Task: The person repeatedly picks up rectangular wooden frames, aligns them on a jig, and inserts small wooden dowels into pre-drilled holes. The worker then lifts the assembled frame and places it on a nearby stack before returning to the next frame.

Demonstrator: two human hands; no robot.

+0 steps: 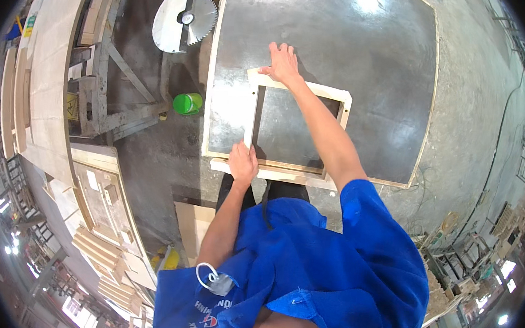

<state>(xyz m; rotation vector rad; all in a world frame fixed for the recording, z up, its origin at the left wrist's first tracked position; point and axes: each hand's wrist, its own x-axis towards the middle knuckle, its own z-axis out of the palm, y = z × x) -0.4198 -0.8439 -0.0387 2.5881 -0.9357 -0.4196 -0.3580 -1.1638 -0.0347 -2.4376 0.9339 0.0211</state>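
Observation:
A rectangular frame of pale wood [253,114] lies on a dark, shiny tabletop [370,55], near its front edge. My left hand [243,162] is closed around the near end of the frame's left rail. At the far left corner of the frame, my right hand [281,64] rests with its fingers apart, reaching past the far rail onto the tabletop. Its thumb touches the corner, and my right forearm crosses above the frame's opening. Under the frame's near side, a light wooden strip [298,178] runs along the table edge.
Left of the table, a toothed circular saw blade with a white guard [174,18] stands exposed. A green tub [187,104] sits below it. Farther left is a long wooden bench [43,85], with stacked wooden pieces [98,253] nearer me. A cable [505,115] crosses the right floor.

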